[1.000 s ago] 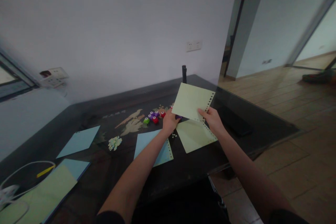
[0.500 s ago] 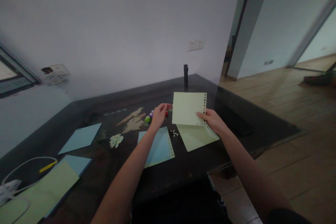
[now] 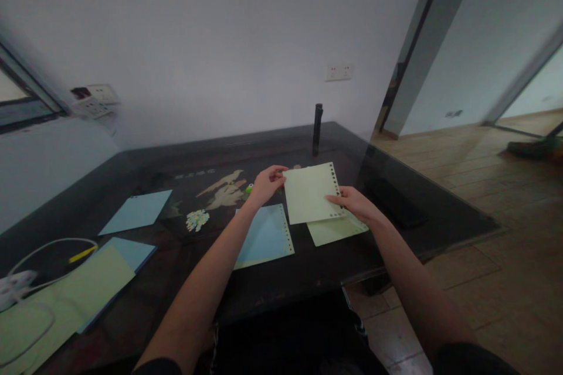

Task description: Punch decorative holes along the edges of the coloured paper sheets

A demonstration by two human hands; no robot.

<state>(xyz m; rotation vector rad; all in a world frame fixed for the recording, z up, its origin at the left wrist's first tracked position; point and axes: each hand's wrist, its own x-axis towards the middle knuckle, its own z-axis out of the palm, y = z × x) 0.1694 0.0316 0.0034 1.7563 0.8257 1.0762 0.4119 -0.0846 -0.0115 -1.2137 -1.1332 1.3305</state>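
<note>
Two hands in view, left hand (image 3: 264,184) and right hand (image 3: 356,205). Pale green punched sheets near them: two, one raised sheet (image 3: 310,193) and one lower sheet (image 3: 334,229) flat on the counter (image 3: 396,228). Blue sheets: three, one punched blue sheet (image 3: 266,237) by the left forearm, one plain blue sheet (image 3: 136,211) farther left, one blue edge (image 3: 132,252) under the large green sheet (image 3: 61,299), which makes green sheets three in all. Small paper punches: only one green punch (image 3: 249,188) shows; others hidden behind the left hand, count unclear. One heap of punched confetti (image 3: 196,220). One dark upright cylinder (image 3: 317,129). One white cable (image 3: 44,252). One yellow pen (image 3: 81,254). Wall sockets: two plates, one right socket (image 3: 338,72), one left socket cluster (image 3: 94,102).
</note>
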